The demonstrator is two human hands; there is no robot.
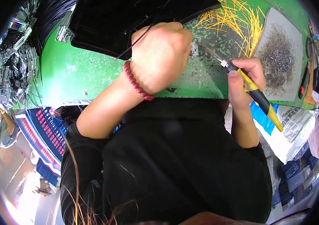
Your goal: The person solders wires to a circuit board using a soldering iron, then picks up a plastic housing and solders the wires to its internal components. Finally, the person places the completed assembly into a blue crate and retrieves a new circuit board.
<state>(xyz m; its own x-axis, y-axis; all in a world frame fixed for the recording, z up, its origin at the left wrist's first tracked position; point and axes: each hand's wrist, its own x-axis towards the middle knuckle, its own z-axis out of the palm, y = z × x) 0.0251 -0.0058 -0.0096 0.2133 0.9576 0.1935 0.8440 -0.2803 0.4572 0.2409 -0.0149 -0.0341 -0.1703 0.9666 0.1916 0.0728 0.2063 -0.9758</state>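
My right hand point(247, 77) grips a yellow-and-black soldering iron point(257, 93) like a pen. The iron's metal tip slants up and left toward a small silvery metal part point(194, 49) on the green bench. Beside that part, my left hand point(161, 56) is closed with its knuckles up, a red bead bracelet at the wrist. Its fingertips are turned under and hidden, so what they hold cannot be made out. Whether the iron's tip touches the metal part is not clear. A thin dark strand point(141, 36) crosses in front of the left hand.
A large black tray point(103, 28) lies beyond my left hand. Yellow wires point(238, 22) are scattered at the far right, next to a grey board point(296, 45) with dark residue. Silvery metal parts point(13, 71) and black wires point(49, 18) are heaped at left. Other people are at both sides.
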